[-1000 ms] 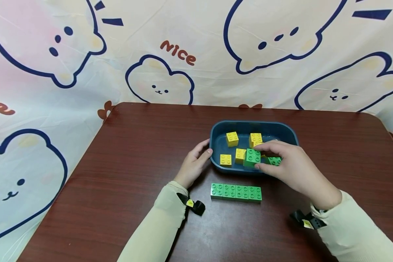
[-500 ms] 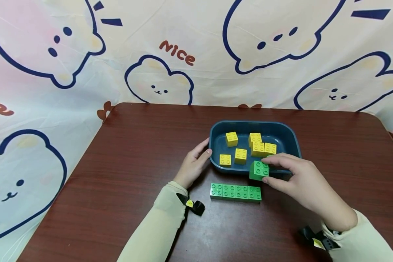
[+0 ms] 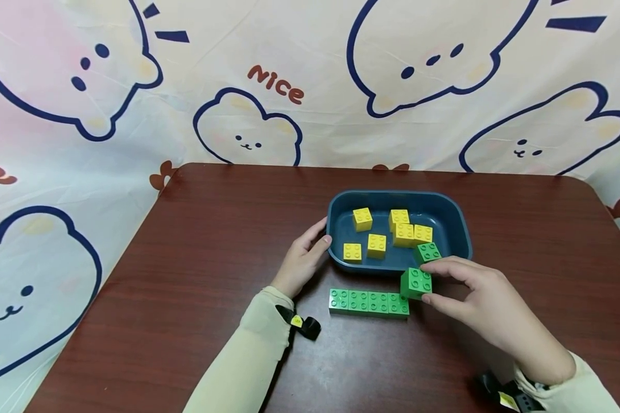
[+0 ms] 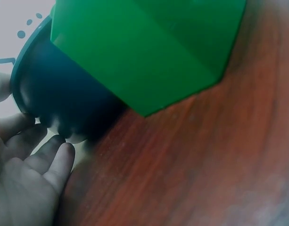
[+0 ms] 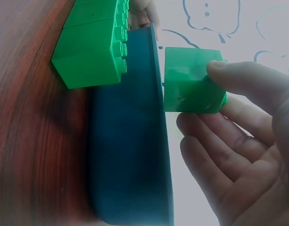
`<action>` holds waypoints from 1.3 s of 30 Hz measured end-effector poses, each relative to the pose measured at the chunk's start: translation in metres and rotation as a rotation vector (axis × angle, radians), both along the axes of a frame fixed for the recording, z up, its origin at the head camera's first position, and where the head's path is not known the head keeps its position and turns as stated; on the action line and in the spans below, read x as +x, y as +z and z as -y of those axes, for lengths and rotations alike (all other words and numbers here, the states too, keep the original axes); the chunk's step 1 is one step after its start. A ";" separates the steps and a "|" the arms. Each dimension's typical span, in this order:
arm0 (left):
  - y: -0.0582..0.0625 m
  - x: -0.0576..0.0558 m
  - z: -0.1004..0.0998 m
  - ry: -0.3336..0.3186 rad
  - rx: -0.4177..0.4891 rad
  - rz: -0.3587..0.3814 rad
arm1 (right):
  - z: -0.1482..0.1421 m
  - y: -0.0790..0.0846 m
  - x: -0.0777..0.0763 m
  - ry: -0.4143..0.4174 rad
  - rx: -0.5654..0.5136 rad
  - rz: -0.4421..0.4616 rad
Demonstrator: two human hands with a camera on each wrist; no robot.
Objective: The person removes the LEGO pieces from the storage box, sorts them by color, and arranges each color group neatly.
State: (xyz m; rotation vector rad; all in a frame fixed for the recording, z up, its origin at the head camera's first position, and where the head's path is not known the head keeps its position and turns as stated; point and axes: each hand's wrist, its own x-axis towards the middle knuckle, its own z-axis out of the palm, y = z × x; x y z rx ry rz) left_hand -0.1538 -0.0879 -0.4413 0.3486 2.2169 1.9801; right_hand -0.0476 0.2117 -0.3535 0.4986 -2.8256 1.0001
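My right hand (image 3: 491, 304) pinches a green toy building brick (image 3: 416, 283) between thumb and fingers. The brick is held just in front of the blue tray (image 3: 462, 241), at the right end of a row of joined green bricks (image 3: 368, 303), overlapping that end in the head view. In the right wrist view the held brick (image 5: 191, 80) shows its smooth sides, with the thumb on it. My left hand (image 3: 301, 261) rests fairly straight fingers against the tray's left end. The left wrist view shows its fingertips touching the outer wall, and a large green block face close to the camera.
Inside the tray lie several yellow bricks (image 3: 376, 245) and another green brick (image 3: 427, 252) near its front right. The brown table (image 3: 227, 229) backs onto a sheet (image 3: 320, 46) printed with cartoon animals.
My right hand has lifted the green brick out of the tray and carried it toward me, close to the green row. The left hand has stayed at the tray's left end.
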 end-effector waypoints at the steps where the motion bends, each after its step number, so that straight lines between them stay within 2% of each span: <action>1: 0.000 0.000 0.000 0.000 0.001 0.002 | -0.001 -0.001 0.001 0.001 0.004 0.001; 8: -0.001 0.000 0.000 0.002 0.012 0.006 | -0.005 -0.002 0.003 0.025 0.033 -0.013; 16: -0.002 -0.002 -0.002 0.006 0.001 0.012 | -0.012 -0.001 0.003 0.040 0.047 0.076; 25: -0.002 -0.002 0.000 0.015 0.013 0.025 | -0.012 -0.003 0.001 0.058 0.054 0.123; 31: 0.000 -0.003 0.000 0.011 -0.007 0.053 | -0.010 -0.006 -0.001 0.073 0.062 0.146; 35: 0.015 0.003 -0.002 0.006 -0.016 0.051 | -0.011 -0.008 -0.001 0.073 0.071 0.166; 39: 0.011 0.004 -0.002 0.011 -0.006 0.015 | -0.010 -0.010 -0.002 0.070 0.083 0.212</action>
